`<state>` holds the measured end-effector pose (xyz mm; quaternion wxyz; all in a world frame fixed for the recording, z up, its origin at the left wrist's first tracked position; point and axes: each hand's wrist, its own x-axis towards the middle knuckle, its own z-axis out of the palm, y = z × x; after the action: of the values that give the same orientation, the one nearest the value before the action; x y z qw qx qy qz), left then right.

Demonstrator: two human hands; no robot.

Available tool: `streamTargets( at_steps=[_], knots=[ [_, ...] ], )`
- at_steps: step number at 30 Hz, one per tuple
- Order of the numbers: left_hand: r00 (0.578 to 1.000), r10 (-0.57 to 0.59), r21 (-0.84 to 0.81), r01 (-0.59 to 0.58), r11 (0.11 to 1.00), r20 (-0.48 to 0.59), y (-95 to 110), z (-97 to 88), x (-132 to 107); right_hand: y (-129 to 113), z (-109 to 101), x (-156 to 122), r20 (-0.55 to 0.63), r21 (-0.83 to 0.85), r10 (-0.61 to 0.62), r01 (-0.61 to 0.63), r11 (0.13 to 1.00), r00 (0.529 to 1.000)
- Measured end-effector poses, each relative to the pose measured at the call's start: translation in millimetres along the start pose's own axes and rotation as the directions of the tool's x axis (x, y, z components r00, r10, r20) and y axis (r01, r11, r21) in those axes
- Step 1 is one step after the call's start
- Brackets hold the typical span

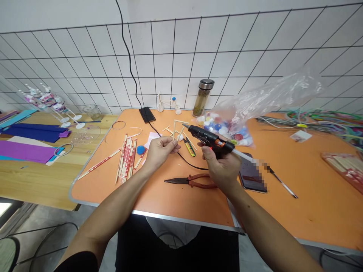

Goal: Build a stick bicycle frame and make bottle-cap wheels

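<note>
Pinched in the fingers of my left hand point(163, 149) is a small frame of thin wooden sticks point(174, 130), raised above the orange table. My right hand point(224, 164) is wrapped round a black glue gun point(210, 139), its nozzle pointing left at the upper corner of the frame. Whether the tip touches the wood I cannot tell. A white glue stick point(244, 155) juts from the gun's rear. Behind the hands lie yellow-handled snips point(189, 146) and loose stick pieces. Pliers with red-brown handles point(188, 181) lie below, nearer me.
Wrapped chopsticks point(127, 158) and a blue bottle cap point(140, 150) lie left. At the back stand a small stick model point(169, 104) and a tea bottle point(202, 97). Right are a bag of caps point(227, 124), a tablet-like device point(253, 175) and a pen point(283, 184). A black cable crosses the table.
</note>
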<state>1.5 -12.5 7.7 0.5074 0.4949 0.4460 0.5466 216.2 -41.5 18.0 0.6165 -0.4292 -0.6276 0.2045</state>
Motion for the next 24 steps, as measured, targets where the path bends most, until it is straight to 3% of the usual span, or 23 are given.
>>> streamTargets(
  at_steps=[5, 12, 15, 18, 21, 24],
  knots=[
    [0.999, 0.047, 0.08, -0.045, 0.996, -0.013, -5.1, 1.4, -1.2, -0.4, 0.0, -1.4, 0.023, -0.017, 0.008, -0.008, 1.0, 1.0],
    [0.976, 0.217, 0.439, -0.185, 0.879, -0.024, -6.3, -3.8, -2.4, 4.8, -2.0, -2.5, 0.01, -0.049, -0.008, 0.009, 0.999, 1.0],
    [0.952, 0.305, 0.67, -0.218, 0.709, -0.013, -0.2, -8.4, -2.4, 11.1, -5.5, -3.1, 0.001, -0.079, -0.018, 0.018, 0.997, 1.0],
    [0.932, 0.361, 0.877, -0.181, 0.444, 0.01, 6.9, -13.0, -1.3, 18.5, -8.9, -3.5, 0.023, -0.137, -0.103, 0.105, 0.985, 0.994],
    [0.934, 0.358, 0.969, -0.086, 0.23, -0.002, 12.4, -16.0, -0.6, 23.8, -10.6, -3.5, 0.037, -0.254, -0.246, 0.247, 0.935, 0.969],
    [0.935, 0.354, 0.995, -0.024, 0.099, -0.012, 15.6, -16.8, -1.6, 26.5, -10.6, -3.4, 0.087, -0.369, -0.342, 0.349, 0.861, 0.936]
  ],
)
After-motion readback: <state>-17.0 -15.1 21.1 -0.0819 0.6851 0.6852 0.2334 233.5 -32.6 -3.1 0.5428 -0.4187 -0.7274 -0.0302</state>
